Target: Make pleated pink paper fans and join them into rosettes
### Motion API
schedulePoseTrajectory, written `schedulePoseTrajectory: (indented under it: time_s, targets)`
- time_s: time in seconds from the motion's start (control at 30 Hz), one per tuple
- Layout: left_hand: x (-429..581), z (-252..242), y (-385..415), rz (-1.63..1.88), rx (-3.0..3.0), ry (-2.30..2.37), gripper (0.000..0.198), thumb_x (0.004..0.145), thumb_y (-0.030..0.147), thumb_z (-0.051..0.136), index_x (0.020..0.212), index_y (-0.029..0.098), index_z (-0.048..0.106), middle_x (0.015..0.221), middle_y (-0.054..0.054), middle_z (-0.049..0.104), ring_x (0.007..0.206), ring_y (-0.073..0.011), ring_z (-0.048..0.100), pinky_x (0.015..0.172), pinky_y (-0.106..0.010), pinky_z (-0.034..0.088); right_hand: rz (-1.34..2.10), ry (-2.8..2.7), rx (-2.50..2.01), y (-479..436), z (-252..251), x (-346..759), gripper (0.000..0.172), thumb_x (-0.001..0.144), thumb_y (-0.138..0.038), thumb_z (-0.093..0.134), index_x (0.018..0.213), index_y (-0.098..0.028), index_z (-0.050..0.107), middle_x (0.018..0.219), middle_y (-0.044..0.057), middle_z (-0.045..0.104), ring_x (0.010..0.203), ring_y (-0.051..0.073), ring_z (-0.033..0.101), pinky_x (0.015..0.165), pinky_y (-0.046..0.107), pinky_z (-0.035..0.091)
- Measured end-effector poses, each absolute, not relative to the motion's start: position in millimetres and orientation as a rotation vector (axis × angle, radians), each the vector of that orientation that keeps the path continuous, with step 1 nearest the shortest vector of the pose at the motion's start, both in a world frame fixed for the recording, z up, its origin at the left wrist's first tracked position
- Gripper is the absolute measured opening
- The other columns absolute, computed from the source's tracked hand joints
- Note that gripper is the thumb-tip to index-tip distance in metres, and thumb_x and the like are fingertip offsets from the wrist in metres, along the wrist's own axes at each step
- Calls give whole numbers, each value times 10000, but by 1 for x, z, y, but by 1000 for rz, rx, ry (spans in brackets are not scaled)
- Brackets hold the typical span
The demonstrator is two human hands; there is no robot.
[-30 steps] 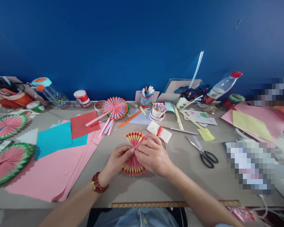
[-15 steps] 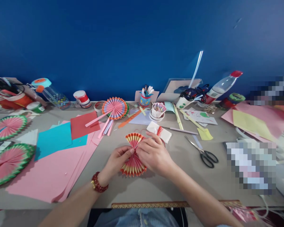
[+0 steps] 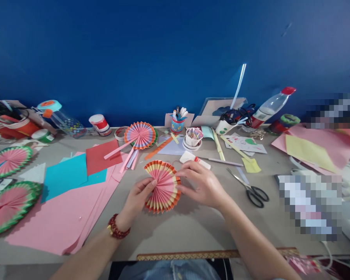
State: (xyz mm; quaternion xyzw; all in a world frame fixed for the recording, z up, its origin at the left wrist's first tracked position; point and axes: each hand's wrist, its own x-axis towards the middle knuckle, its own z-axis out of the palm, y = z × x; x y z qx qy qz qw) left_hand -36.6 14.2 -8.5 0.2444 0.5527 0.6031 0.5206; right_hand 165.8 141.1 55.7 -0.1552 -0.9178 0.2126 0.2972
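A pleated paper fan (image 3: 165,188), pink in the middle with a yellow and orange rim, is spread into most of a circle, with a gap at its left side. My left hand (image 3: 140,194) pinches it near the centre, the thumb lying on top of the folds. At the fan's right rim is my right hand (image 3: 202,184), its fingers curved and apart, the fingertips against the pleated edge. Just behind the fan lies a white packet with a red band (image 3: 189,157). Black-handled scissors (image 3: 255,194) rest open to the right of my right hand.
Pink sheets (image 3: 58,217), a blue sheet (image 3: 65,175) and a red sheet (image 3: 100,157) spread over the left. A finished pink-purple fan (image 3: 140,135) lies behind, near a pen cup (image 3: 177,125) and a small white cup (image 3: 194,136). A tilted bottle (image 3: 272,105) stands back right.
The fan went from a bow-tie shape to nearly round as its right side spread out. My right hand moved from the centre to the right rim, and its fingers parted.
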Motion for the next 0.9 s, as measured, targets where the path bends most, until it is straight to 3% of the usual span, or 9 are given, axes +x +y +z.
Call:
schedulePoseTrajectory:
  time_s: [0.13,0.33,0.57,0.77,0.9]
  targets:
    - [-38,-11,13,1459,572,1328,284,750,441,777,843,174,751,821,-14,718,769,-140,629,714,-209,505,833,-2429,-487,138,49,165,243,891,-290,656,1122,-218,649,979,57,690,750,149,632,733,283,523]
    - [-38,-10,12,1444,644,1323,268,784,431,746,847,171,748,823,-28,719,797,-160,638,729,-228,514,1076,-2305,-485,135,44,160,159,891,-263,663,1040,-223,701,981,41,749,830,160,699,766,255,545]
    - [-38,-13,14,1477,697,1316,245,807,420,724,793,175,729,728,0,663,727,-132,595,711,-216,487,877,-2290,-370,139,41,158,161,939,-258,600,986,-226,751,844,52,765,749,175,684,682,285,518]
    - [-39,-13,15,1455,701,1346,271,796,438,727,803,168,728,769,-12,676,729,-137,588,710,-223,483,875,-2313,-478,137,41,160,165,927,-293,624,1041,-224,721,889,44,760,697,142,672,661,250,513]
    - [-39,-10,16,1467,660,1335,279,806,451,715,806,172,725,768,-9,678,723,-136,590,710,-226,481,789,-2306,-466,138,41,161,134,938,-259,593,923,-213,719,797,33,742,674,142,661,642,253,495]
